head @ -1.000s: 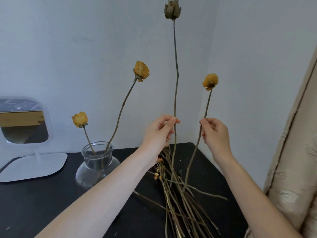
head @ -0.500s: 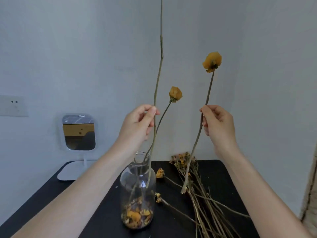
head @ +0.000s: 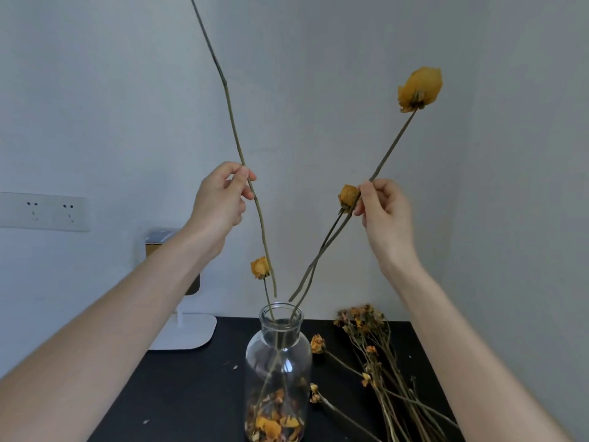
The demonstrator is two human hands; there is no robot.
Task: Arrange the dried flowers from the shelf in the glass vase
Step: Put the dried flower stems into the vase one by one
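Observation:
A clear glass vase [head: 278, 362] stands on the black shelf top [head: 197, 387], with loose orange petals at its bottom and two dried yellow roses [head: 260, 267] [head: 348, 195] standing in it. My left hand [head: 223, 199] pinches a long thin stem [head: 234, 132] whose top leaves the frame; its lower end hangs just above the vase mouth. My right hand [head: 384, 212] pinches the stem of a yellow dried flower [head: 420, 89], tilted right, its lower end close above the vase mouth.
Several dried flowers [head: 379, 362] lie in a heap on the shelf top right of the vase. A small white stand mirror [head: 178, 314] sits at the back left. A wall socket [head: 44, 212] is on the left; walls close in behind and on the right.
Both hands have carried their stems from the heap on the right to above the vase. The view has shifted, so the vase now sits in the centre.

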